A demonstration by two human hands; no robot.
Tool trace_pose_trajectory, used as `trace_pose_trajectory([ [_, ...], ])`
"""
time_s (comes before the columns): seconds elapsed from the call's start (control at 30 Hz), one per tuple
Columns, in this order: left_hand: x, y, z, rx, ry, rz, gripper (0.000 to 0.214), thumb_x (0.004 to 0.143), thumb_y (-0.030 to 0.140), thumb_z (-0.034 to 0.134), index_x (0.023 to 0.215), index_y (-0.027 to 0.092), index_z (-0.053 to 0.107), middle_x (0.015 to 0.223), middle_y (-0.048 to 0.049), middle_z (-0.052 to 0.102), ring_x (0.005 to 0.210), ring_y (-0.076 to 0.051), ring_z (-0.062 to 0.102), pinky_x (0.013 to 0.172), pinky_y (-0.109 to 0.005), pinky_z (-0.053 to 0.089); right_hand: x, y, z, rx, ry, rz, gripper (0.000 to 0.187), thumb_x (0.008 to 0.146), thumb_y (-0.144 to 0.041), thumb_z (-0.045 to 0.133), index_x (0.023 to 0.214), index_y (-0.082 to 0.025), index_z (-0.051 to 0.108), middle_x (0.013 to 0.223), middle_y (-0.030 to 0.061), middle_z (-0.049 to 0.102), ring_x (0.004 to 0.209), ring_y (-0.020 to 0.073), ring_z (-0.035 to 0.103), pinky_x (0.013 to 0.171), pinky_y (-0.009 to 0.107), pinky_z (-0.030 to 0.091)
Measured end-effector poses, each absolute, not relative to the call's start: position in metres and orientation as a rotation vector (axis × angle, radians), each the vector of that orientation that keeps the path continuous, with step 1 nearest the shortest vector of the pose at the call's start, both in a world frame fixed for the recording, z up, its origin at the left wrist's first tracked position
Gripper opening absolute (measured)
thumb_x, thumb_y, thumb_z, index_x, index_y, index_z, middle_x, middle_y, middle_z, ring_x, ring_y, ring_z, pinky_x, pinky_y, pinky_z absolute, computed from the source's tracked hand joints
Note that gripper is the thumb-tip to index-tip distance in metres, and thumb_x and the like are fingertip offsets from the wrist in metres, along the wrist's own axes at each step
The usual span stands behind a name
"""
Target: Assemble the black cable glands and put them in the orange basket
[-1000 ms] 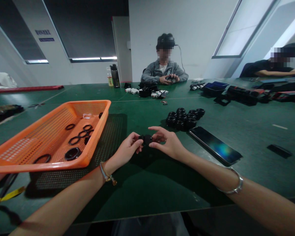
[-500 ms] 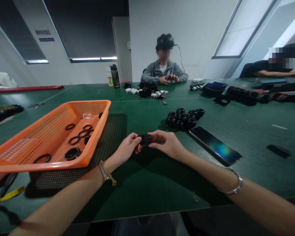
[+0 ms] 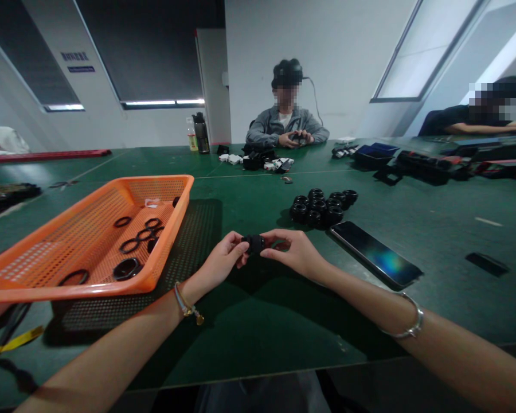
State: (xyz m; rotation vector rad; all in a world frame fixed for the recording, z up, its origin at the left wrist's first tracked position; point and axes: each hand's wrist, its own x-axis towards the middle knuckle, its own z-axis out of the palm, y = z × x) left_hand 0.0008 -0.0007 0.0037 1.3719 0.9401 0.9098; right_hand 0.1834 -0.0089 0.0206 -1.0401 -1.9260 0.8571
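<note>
Between my two hands, just above the green table, is a black cylindrical fitting (image 3: 254, 245) with a ribbed-looking middle. My left hand (image 3: 227, 255) pinches its left end between thumb and fingers. At the other end, the thumb and fingers of my right hand (image 3: 294, 251) close round the fitting. My fingertips cover both of its ends. Beyond my right hand sits a cluster of similar black round fittings (image 3: 320, 206), several with open holes facing up. To the left, an orange basket (image 3: 163, 264) holds several thin black rings (image 3: 129, 245) and a larger black nut-like ring (image 3: 128, 268).
A smartphone (image 3: 375, 255) lies right of the cluster, with a flat black piece (image 3: 487, 264) farther right. White and black parts (image 3: 260, 159) lie before a person (image 3: 288, 123) seated opposite. Bottles (image 3: 201, 133) stand at the back. Cables (image 3: 11, 338) run beside the basket.
Both hands stay in the same place round the fitting. Only a very slight shift of my fingers and the fitting shows.
</note>
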Motion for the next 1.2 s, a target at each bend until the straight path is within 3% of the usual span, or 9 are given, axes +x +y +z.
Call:
trace_pose_trajectory([
  [0.13, 0.0016, -0.0004, 0.0036, 1.384, 0.948, 0.918, 0.027, 0.072, 0.039, 0.059, 0.073, 0.018, 0.041, 0.051, 0.009, 0.05, 0.042, -0.005, 0.045, 0.044, -0.019, 0.032, 0.1834, -0.0076, 0.0188, -1.043, -1.842, 1.003, 0.024, 0.066, -0.024, 0.067, 0.089, -0.016, 0.064, 0.083, 0.0039, 0.068, 0.078, 0.0175, 0.064, 0.071, 0.032, 0.052],
  [0.3, 0.001, -0.0004, 0.0022, 1.418, 0.945, 0.932, 0.027, 0.072, 0.039, 0.058, 0.075, 0.018, 0.043, 0.051, 0.0087, 0.049, 0.044, -0.005, 0.045, 0.044, -0.019, 0.032, 0.1829, -0.0078, 0.0188, -1.047, -1.734, 1.11, 0.046, 0.062, -0.021, 0.069, 0.104, -0.02, 0.053, 0.072, -0.002, 0.061, 0.072, 0.0142, 0.063, 0.067, 0.028, 0.052],
  [0.63, 0.0021, -0.0008, 0.0022, 1.419, 0.959, 0.936, 0.025, 0.073, 0.037, 0.058, 0.073, 0.018, 0.042, 0.052, 0.0085, 0.049, 0.044, -0.005, 0.045, 0.045, -0.019, 0.033, 0.1828, -0.0065, 0.0152, -1.02, -1.787, 1.097, 0.027, 0.067, -0.027, 0.065, 0.092, -0.019, 0.057, 0.064, -0.0035, 0.059, 0.056, 0.0109, 0.058, 0.057, 0.025, 0.049],
  [0.9, 0.0047, -0.0011, 0.0009, 1.361, 0.938, 0.954, 0.022, 0.077, 0.036, 0.052, 0.072, 0.019, 0.04, 0.049, 0.0086, 0.049, 0.041, -0.006, 0.043, 0.045, -0.02, 0.032, 0.1853, -0.0057, 0.0166, -0.987, -1.851, 1.043, 0.036, 0.062, -0.021, 0.071, 0.096, -0.017, 0.059, 0.074, 0.0004, 0.066, 0.07, 0.0152, 0.064, 0.07, 0.031, 0.052],
  [1.2, 0.0045, -0.0026, 0.0039, 1.352, 0.941, 0.925, 0.021, 0.076, 0.033, 0.055, 0.072, 0.019, 0.04, 0.051, 0.0086, 0.049, 0.043, -0.005, 0.044, 0.045, -0.019, 0.031, 0.1841, -0.0075, 0.0231, -1.07, -1.933, 0.836, 0.023, 0.065, -0.022, 0.07, 0.086, -0.013, 0.065, 0.081, 0.0055, 0.068, 0.073, 0.0176, 0.063, 0.072, 0.034, 0.052],
])
